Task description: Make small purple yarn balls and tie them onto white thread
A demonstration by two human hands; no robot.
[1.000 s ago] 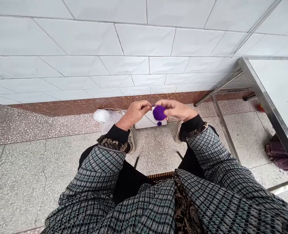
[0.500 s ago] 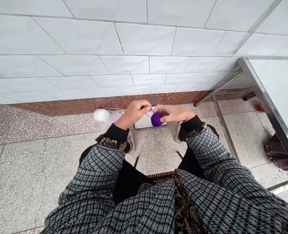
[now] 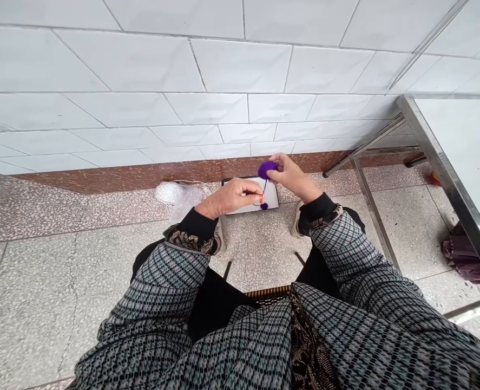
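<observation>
My right hand [image 3: 287,173] grips a purple ball of yarn [image 3: 266,169] between thumb and fingers. A strand of purple yarn [image 3: 264,187] runs from the ball down to my left hand [image 3: 238,196], whose thumb and fingertips pinch it. Just under those fingertips shows a small dark purple clump [image 3: 264,206]; whether it hangs or lies on the surface I cannot tell. Below both hands, a white board or box with a dark edge [image 3: 240,208] rests on the floor between my feet.
White cord [image 3: 169,192] and clear plastic [image 3: 186,197] lie on the floor left of my hands. A white tiled wall [image 3: 207,108] rises ahead. On the right stands a metal-framed table [image 3: 438,146], with a dark maroon bundle [image 3: 465,254] beneath it.
My right hand has lifted the purple ball up and away towards the wall. My left hand has come lower and slightly right, and the small purple clump now shows beneath it.
</observation>
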